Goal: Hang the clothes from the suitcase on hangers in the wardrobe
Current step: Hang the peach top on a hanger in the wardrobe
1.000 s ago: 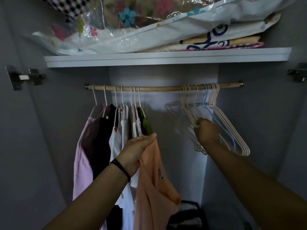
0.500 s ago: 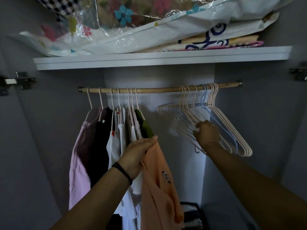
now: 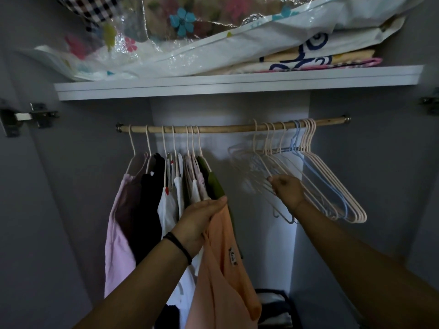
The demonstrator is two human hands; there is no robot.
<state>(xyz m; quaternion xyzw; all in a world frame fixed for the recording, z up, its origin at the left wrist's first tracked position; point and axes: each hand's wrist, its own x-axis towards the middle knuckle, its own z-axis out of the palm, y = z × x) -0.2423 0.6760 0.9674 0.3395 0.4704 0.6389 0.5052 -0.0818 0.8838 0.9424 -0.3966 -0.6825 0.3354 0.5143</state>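
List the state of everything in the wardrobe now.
left hand, grips the orange top.
orange top, not on a hanger, dangling from that hand.
right hand, grips the empty hangers.
empty hangers, bare, hooked on the rod.
hung clothes, on hangers at the rod's left end.

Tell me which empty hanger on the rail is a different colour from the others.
The light blue hanger, hanging among the pale pink ones toward the right end of the rail.

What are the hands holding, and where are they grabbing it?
The left hand pinches the orange top at its upper edge. The right hand grips an empty pale hanger by its sloping arm, among the bunch on the rod.
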